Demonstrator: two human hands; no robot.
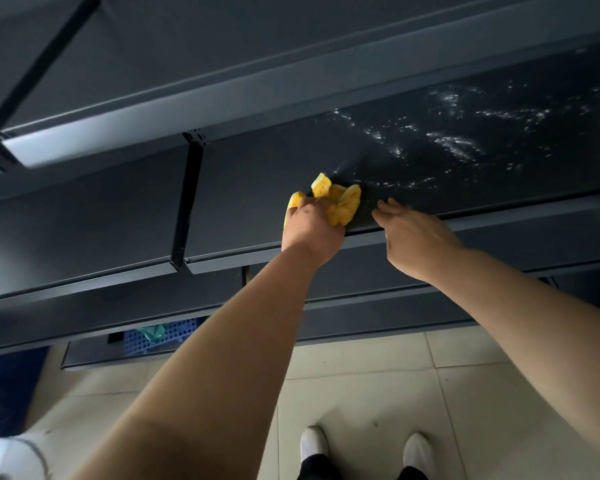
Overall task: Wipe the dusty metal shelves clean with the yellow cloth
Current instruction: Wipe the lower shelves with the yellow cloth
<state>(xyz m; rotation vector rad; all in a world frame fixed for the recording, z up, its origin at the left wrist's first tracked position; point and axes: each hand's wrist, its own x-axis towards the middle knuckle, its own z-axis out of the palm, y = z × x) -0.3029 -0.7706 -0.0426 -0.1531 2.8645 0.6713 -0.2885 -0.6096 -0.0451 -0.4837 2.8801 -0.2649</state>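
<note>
- Wiping the big dark metal shelf (413,168) is the job now, and white dusty specks (454,140) sit on its right part, so I think a lot is left to clean.
- The shelf part (84,216) left of the black post (187,202) looks plain and dark; I cannot tell if it is clean.
- The left hand (312,230) is near the front edge of the shelf, and its fingers are curled tight around the yellow cloth (340,202).
- The cloth is bunched up and touching the shelf, just left of the dusty part.
- The right hand (413,233) rests flat on the front edge beside the cloth, its fingers (387,211) straight and close together, holding nothing.
- To do it well, I would push the cloth flat and slide it right in long rows over the specks, going all the way to the back.
- Pressing evenly should help, and the bunched cloth might miss spots.
</note>
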